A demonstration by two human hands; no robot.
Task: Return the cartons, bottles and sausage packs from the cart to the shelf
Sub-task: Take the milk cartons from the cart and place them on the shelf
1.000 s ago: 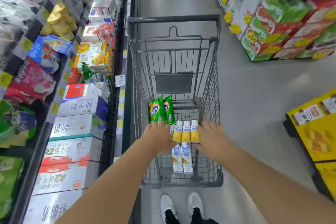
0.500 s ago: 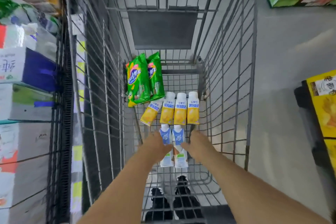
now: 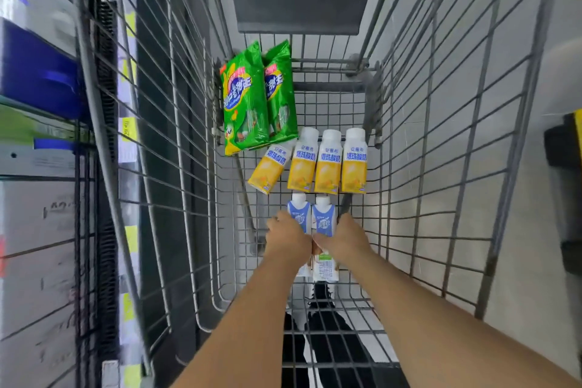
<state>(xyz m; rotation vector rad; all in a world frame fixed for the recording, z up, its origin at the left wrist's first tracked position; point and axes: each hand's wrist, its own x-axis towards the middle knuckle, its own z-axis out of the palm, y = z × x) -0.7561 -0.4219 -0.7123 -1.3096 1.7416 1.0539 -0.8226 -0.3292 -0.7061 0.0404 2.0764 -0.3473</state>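
Blue-white cartons [image 3: 311, 220], two side by side on the wire cart [image 3: 441, 167] floor just below the yellow bottles [image 3: 327, 164], w/ left hand [image 3: 288, 241] and right hand [image 3: 345, 241] each wrapped round one carton's middle, caps poking out past fingers.

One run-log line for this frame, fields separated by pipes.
stage: first pick | left hand: on left blue carton | right hand: on right blue carton | cart: four yellow bottles, two green sausage packs untouched

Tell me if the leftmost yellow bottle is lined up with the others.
No. The leftmost yellow bottle lies slanted, cap under the green sausage packs, while the other three lie parallel.
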